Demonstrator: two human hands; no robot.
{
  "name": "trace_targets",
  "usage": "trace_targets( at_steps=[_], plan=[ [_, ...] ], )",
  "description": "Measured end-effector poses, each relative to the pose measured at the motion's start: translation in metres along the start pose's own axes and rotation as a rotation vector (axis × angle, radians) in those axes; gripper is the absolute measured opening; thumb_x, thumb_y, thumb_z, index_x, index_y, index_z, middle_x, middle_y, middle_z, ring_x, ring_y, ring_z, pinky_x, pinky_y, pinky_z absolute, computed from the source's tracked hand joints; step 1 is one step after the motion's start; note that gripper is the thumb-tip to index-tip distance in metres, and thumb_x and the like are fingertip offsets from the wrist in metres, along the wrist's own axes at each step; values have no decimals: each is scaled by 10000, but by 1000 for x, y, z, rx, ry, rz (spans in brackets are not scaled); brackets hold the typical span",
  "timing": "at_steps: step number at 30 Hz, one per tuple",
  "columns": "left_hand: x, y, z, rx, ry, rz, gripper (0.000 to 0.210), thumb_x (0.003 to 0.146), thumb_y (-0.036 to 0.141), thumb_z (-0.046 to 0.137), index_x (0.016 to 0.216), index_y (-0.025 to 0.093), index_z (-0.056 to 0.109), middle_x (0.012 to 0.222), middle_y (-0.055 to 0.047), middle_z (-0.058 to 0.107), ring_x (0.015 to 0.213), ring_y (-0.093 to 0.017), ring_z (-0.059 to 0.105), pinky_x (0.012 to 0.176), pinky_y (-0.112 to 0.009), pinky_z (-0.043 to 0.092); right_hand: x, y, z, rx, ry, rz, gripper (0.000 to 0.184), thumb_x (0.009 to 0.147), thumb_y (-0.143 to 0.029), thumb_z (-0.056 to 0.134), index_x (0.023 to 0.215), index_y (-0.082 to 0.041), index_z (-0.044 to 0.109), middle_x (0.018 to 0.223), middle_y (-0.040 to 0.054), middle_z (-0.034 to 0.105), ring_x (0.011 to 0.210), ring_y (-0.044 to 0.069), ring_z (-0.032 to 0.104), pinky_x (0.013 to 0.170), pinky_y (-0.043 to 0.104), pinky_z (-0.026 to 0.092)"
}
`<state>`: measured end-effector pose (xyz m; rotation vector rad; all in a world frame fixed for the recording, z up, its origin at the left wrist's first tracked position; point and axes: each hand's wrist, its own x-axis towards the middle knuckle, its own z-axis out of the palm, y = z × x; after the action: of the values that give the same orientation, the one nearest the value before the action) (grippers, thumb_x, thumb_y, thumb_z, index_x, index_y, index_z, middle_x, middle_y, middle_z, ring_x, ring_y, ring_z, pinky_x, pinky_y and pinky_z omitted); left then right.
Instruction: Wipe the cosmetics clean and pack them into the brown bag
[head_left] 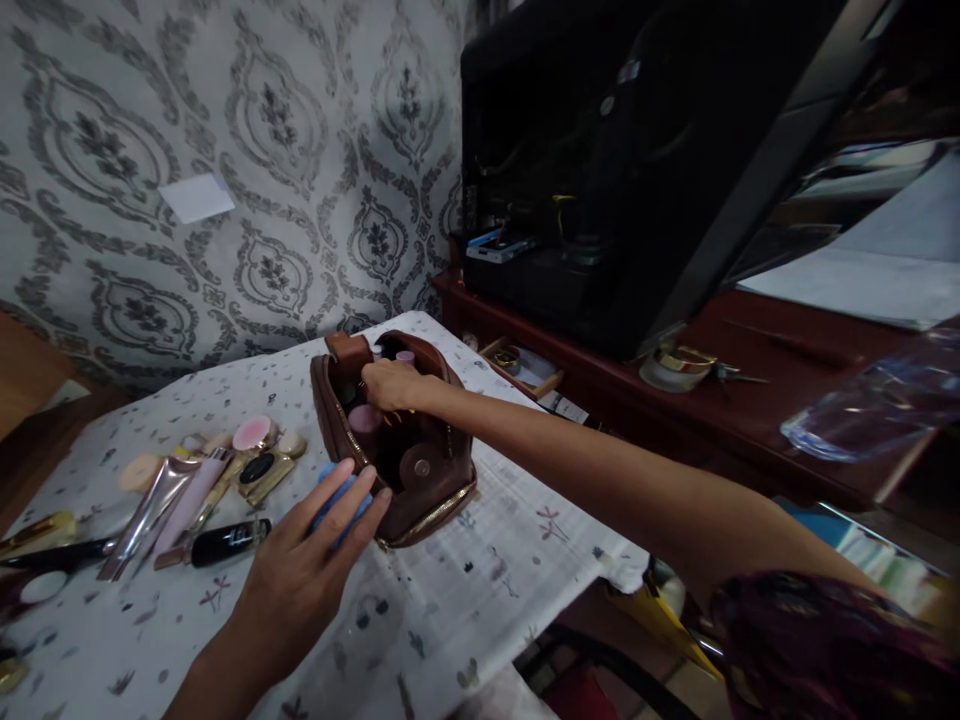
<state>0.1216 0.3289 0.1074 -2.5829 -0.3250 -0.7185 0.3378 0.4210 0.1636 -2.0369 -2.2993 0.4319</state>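
Note:
A brown zippered toiletry bag [420,510] stands wide open on the cloth-covered table. My right hand [395,386] reaches inside it, fingers bent downward and closed; what they hold is hidden. Thin yellow pieces [394,415] show just below that hand. A pink round-topped item [365,420] and a lilac cap [406,357] are also in the bag. Beside the bag's near left side, my left hand [300,570] has its fingers over a small blue object [337,497], seen between them; its thumb is hidden.
Left of the bag lie a black bottle [229,543], a silver-pink tube [150,515], a perfume bottle [264,475], a pink compact [253,434] and other cosmetics. A large black screen [600,180] stands on the dark red desk [787,350] at right, beside a tape roll [679,366].

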Motion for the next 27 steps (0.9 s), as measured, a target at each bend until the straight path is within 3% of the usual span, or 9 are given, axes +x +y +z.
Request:
trace_targets(
  at_steps=[4,7,11,20,27],
  plan=[
    [1,0,1,0,3,-6,484,915,-32,425,1335,143,590,1365,-98,628,1478,-246,340,1224,-404,328,-8,-2,4,-47,-70,-94,384,857,-195,662,1226,-90,678,1271,203,669,1120,317,678,851,341,576],
    [1,0,1,-2,-4,-7,498,904,-42,431,1337,144,592,1371,-99,625,1476,-247,344,1230,-402,317,-9,-6,15,-89,-64,-151,391,908,-193,604,1296,-151,639,1324,176,641,1156,300,663,892,353,567],
    [1,0,1,-13,-1,-14,480,911,-36,432,1326,136,601,1371,-104,625,1475,-245,345,1232,-397,308,-3,-10,28,-148,-10,-171,381,965,-150,495,1328,-138,606,1317,220,623,1162,303,662,890,373,570],
    [-2,0,3,-36,-1,-12,471,918,-28,440,1341,123,584,1392,-116,603,1481,-262,329,1234,-414,295,13,-14,41,-229,79,-193,258,962,-190,514,1110,-69,688,1162,247,693,1111,325,683,867,421,579],
    [-2,0,3,-34,4,-8,476,929,-24,412,1351,122,577,1396,-115,600,1477,-263,335,1228,-414,301,8,1,29,-261,34,-182,450,945,-182,525,1392,-133,527,1284,196,659,1175,325,650,917,455,555]
  ],
)
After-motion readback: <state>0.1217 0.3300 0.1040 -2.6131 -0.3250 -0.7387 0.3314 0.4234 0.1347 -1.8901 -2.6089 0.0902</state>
